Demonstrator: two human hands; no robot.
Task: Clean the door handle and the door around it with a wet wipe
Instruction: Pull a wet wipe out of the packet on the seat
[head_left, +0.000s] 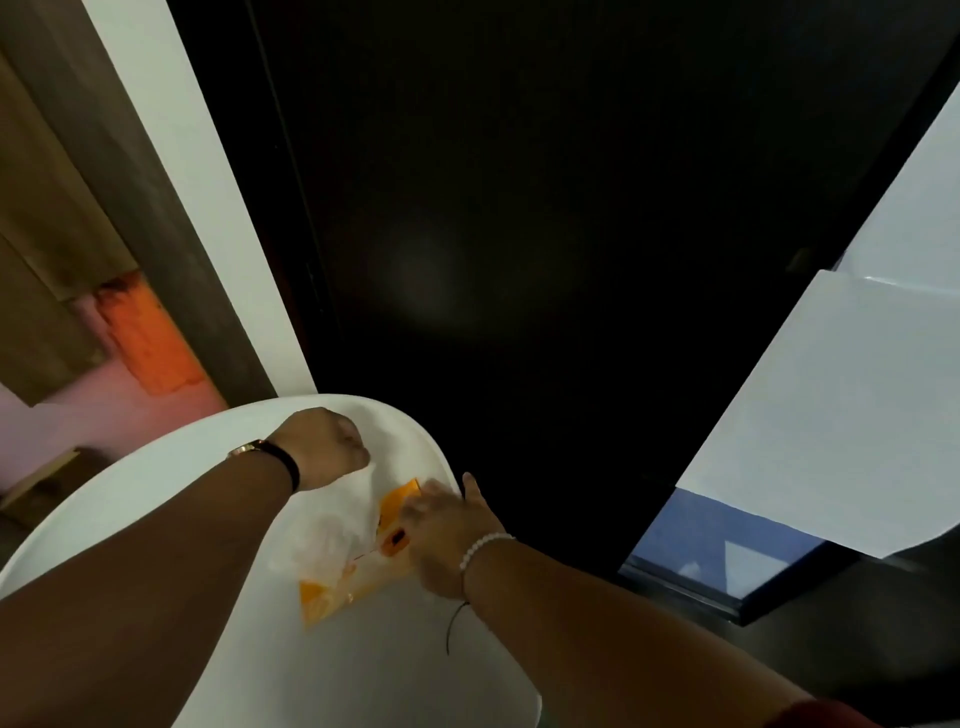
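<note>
Door panel (519, 208), a large, dark, nearly black slab, fills the middle and top of the view, upright behind everything else; its handle cannot be made out in the gloom. Below it sits a smooth white rounded plastic surface (156, 493), perhaps a chair seat or basin, on which the work is happening. Lying on that surface is a flat orange and white wet-wipe packet (358, 577). A thin, crumpled white wet wipe (337, 525) rises from the packet's opening.

The left hand (324, 447), wearing a dark-strapped wristwatch (265, 452), is closed in a fist around the wipe's upper end, pulling it up and away. The right hand (447, 530), with a white bead bracelet (485, 545) at the wrist, lies flat with fingers spread, pressing the packet down.

Likely risks: the thin sheet could tear if pulled sharply, a second wipe could trail out behind it, or the packet could slide on the slick white surface if the pressing hand lifts early.
</note>
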